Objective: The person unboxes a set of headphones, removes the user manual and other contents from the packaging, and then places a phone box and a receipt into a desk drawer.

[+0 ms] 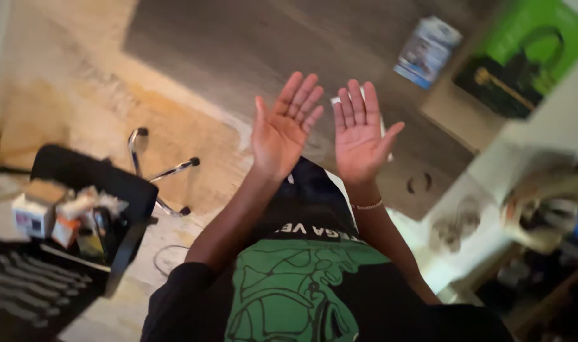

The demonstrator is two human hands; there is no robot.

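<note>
Grey plank floor [238, 44]; blue-white package [427, 50]; green box [523, 60]; office chair [92, 190]

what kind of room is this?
Likely a home room or home office: a black swivel chair piled with small boxes, wood-look floor, and a green box nearby. Both hands, left hand and right hand, are open and empty.

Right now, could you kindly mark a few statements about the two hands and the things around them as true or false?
1. Both hands are open, palms up. True: left hand, right hand.
2. The right hand holds a box. False: its fingers are spread and hold nothing.
3. A thin bracelet sits on the right wrist. True.
4. The black chair is empty. False: small boxes and clutter lie on it.
</note>
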